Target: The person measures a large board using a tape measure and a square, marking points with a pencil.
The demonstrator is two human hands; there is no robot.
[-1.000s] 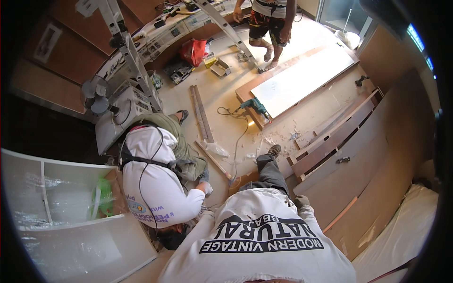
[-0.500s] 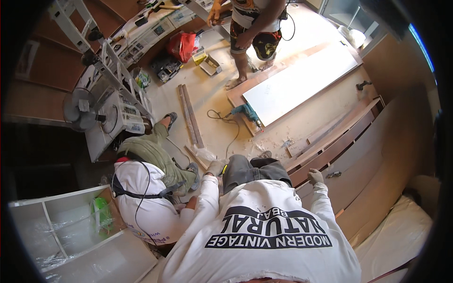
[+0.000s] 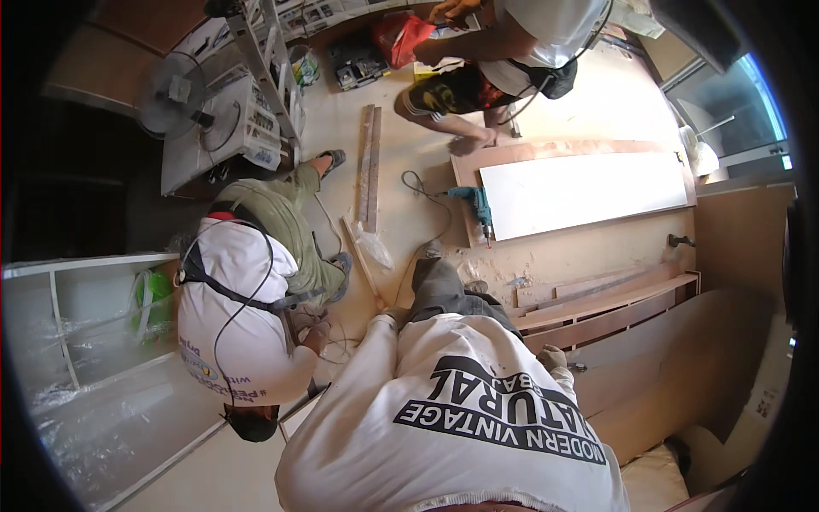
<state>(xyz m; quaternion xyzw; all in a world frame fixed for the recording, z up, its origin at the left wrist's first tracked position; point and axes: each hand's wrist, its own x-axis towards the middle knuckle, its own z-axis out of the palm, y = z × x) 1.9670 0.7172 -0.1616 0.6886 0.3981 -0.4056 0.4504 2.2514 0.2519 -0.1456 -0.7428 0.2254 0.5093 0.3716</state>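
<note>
My left hand (image 3: 394,317), in a pale work glove, rests beside my left thigh, close to the lower end of a thin wooden strip (image 3: 363,258) on the floor. The thigh and sleeve hide most of its fingers. On the other side, my gloved right hand (image 3: 553,357) is closed, its fingers curled, above a large brown panel (image 3: 657,350). Whatever those fingers may hold is hidden. A small metal piece (image 3: 579,367) lies on the panel next to that hand. Ahead of my legs, a teal corded drill (image 3: 479,205) lies against a white-faced board (image 3: 580,192).
A crouching person (image 3: 243,299) works close on my left; another person (image 3: 520,60) bends over the board's far side. A wooden frame (image 3: 614,303) lies at right. Two long strips (image 3: 368,166), a stepladder (image 3: 273,68), a fan (image 3: 175,94) and white shelving (image 3: 60,333) stand or lie around.
My view has turned and shifted. The far person has bent down, one hand now low by the board. The yellow item beside my left hand no longer shows. The crouching person's hands have come into sight.
</note>
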